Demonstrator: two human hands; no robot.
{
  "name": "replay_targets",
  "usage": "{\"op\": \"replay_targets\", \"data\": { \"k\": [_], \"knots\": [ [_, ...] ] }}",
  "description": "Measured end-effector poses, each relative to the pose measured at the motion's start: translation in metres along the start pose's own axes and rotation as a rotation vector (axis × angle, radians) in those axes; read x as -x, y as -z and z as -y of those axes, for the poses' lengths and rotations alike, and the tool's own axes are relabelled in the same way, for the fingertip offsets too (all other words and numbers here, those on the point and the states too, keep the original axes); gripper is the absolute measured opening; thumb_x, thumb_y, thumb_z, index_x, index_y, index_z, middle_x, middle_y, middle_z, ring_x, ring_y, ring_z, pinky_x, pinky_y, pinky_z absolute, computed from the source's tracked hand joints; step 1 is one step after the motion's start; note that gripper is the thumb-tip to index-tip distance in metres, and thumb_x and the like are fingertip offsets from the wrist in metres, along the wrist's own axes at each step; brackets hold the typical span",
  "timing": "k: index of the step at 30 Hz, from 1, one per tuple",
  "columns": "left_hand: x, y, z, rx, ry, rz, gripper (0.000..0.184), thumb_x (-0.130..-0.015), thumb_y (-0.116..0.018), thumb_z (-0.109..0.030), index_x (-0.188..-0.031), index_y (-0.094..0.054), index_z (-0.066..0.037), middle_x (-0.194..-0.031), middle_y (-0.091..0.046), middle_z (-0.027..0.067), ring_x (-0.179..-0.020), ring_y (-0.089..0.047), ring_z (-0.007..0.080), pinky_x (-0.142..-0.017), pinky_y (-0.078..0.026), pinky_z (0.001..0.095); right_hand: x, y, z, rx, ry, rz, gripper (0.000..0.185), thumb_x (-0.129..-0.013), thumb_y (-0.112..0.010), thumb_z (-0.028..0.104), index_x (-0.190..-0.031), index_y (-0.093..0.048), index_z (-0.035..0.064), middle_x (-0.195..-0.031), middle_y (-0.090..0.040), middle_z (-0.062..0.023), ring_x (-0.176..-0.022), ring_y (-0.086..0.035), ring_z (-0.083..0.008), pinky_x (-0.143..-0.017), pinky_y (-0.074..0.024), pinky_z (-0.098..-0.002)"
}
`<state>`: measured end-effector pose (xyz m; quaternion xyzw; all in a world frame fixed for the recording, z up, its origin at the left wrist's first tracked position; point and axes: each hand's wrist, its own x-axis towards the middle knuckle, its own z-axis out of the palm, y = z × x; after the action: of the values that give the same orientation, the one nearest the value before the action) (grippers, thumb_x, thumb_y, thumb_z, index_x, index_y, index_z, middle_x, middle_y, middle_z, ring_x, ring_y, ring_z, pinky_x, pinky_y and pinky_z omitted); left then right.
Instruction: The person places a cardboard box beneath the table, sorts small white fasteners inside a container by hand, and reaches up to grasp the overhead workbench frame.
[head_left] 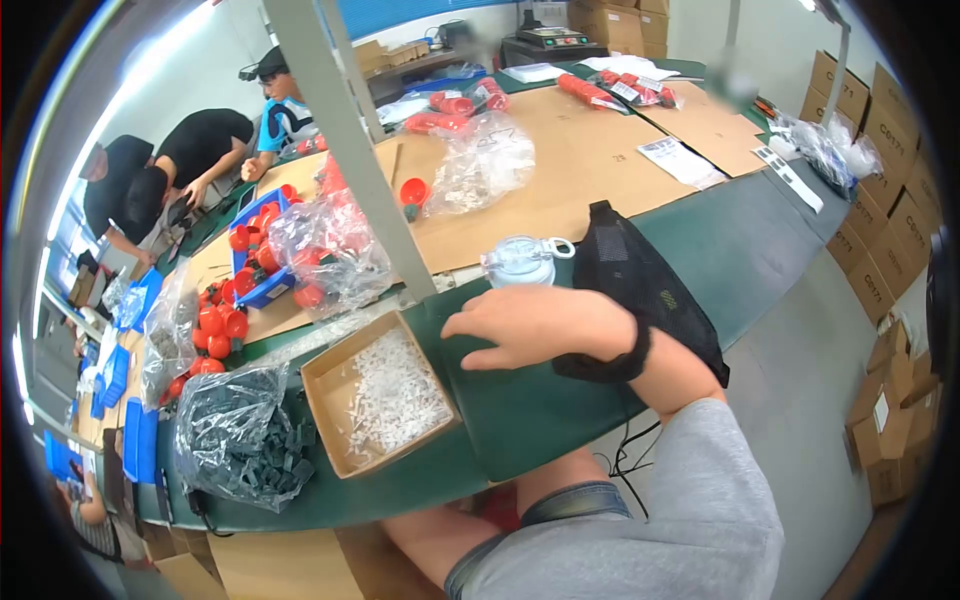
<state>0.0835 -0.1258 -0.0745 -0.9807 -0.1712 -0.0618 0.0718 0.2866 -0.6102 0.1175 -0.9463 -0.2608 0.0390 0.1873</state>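
One green tabletop [540,425] spans the scene, with one grey metal post [365,160] rising from it left of centre. One black mesh bag [645,270] lies on the right, beyond the forearm. At near left sits one clear plastic bag [243,435] of dark green pieces, too many to count. Just right of it stands one open cardboard box [328,410]. Farther left, one blue bin [268,293] holds several red cups, overlapping too much for a count. One right hand [525,325] is over the tabletop, right of the box, its thumb and fingers apart and nothing visibly held; the left is out of view. Just beyond it stands one pale lidded jar [520,262]. Smallest are the white pieces [395,400], countless, heaped inside the box.
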Motion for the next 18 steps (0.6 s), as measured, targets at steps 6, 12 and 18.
{"op": "replay_targets", "data": {
  "k": [6,12,18],
  "knots": [
    [-0.003,-0.013,0.008,-0.002,-0.026,-0.031,0.086,-0.077,-0.062,-0.056,-0.127,-0.043,0.012,-0.119,-0.053,0.0302,-0.112,-0.052,0.0423,-0.094,-0.043,0.0442,0.038,0.035,-0.009,0.035,-0.073,-0.252,0.039,-0.083,-0.062,0.028,-0.113,-0.057,0.0028,-0.094,-0.064,-0.0189,-0.091,-0.061,-0.0335,-0.082,-0.0467,-0.0409],
    [0.008,-0.054,0.031,0.166,0.119,-0.04,0.092,-0.063,-0.075,-0.042,-0.128,-0.04,0.012,-0.132,-0.042,0.0304,-0.126,-0.038,0.0426,-0.104,-0.035,0.0457,0.027,0.055,0.007,-0.042,-0.183,-0.306,0.037,-0.077,-0.067,0.018,-0.111,-0.059,0.0032,-0.094,-0.065,-0.0163,-0.089,-0.062,-0.0309,-0.08,-0.0477,-0.0378],
    [0.006,-0.052,0.027,0.17,0.132,-0.039,0.095,-0.063,-0.075,-0.044,-0.129,-0.039,0.014,-0.133,-0.041,0.0311,-0.127,-0.037,0.0424,-0.104,-0.034,0.0455,-0.016,0.033,0.005,-0.019,-0.08,-0.363,0.037,-0.076,-0.068,0.016,-0.109,-0.059,0.0032,-0.096,-0.063,-0.0155,-0.095,-0.059,-0.0318,-0.081,-0.046,-0.0377]
  ]
}}
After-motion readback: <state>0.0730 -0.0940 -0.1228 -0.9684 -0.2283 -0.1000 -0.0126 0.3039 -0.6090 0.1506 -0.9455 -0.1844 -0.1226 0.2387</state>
